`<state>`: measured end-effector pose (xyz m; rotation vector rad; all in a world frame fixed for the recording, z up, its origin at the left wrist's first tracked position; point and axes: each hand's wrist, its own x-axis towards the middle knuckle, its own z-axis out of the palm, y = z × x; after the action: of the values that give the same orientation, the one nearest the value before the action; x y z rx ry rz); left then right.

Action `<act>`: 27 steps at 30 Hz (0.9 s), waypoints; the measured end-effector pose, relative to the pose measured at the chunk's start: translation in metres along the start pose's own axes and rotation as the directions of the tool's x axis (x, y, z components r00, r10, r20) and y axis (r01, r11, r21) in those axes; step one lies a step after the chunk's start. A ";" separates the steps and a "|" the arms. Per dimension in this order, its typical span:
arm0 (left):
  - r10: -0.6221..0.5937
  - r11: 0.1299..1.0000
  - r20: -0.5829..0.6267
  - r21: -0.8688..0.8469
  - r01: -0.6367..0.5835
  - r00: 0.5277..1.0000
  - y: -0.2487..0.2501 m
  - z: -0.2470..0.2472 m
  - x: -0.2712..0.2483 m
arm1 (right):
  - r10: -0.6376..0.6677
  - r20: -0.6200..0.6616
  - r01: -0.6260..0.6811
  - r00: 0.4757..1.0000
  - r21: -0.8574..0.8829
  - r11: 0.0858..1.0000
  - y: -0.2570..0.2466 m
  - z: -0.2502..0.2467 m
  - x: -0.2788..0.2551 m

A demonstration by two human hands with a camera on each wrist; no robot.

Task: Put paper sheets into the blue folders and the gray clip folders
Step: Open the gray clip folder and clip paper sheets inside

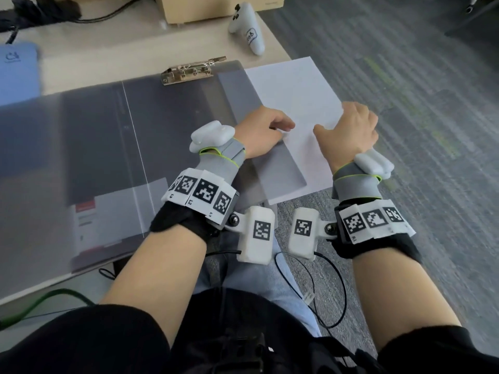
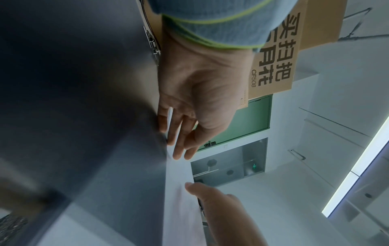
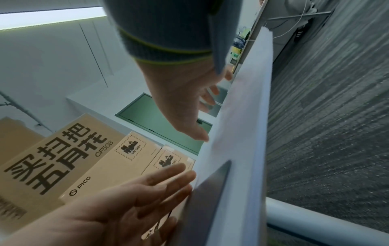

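Observation:
An open gray clip folder (image 1: 167,125) lies flat on the table, its metal clip (image 1: 189,70) at the far edge. A white paper sheet (image 1: 297,93) rests partly on the folder's right flap and juts out past the table over the floor. My left hand (image 1: 280,129) touches the sheet's left part with straight fingers (image 2: 179,149), beside the folder (image 2: 84,116). My right hand (image 1: 334,122) holds the sheet's right edge, thumb (image 3: 201,135) on top and fingers curled over the edge. A blue folder (image 1: 16,74) lies at the far left.
A white controller (image 1: 245,25) and a cardboard box (image 1: 216,6) sit at the table's back. Black cables run at the back left. The table's right edge is close under the sheet, with gray carpet (image 1: 418,103) beyond. A printed label shows on the folder's left flap.

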<state>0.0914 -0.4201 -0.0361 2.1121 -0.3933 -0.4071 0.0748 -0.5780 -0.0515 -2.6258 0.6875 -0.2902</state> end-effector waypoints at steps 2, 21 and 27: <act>-0.001 1.000 -0.029 0.012 0.002 1.000 -0.001 0.004 0.001 | 0.074 0.069 -0.071 0.995 -0.046 0.996 0.006 0.000 0.003; -0.102 0.952 -0.049 -0.293 0.083 0.994 -0.013 0.010 0.004 | 0.007 0.095 -0.027 0.995 0.218 0.976 -0.006 -0.030 -0.007; -0.103 0.882 -0.103 -0.468 0.043 0.989 -0.005 0.003 0.001 | -0.266 0.148 0.213 0.952 0.302 0.929 -0.029 -0.035 -0.024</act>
<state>0.0917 -0.4199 -0.0422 1.6713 -0.1228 -0.3680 0.0557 -0.5541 -0.0098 -2.4190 0.2383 -0.1918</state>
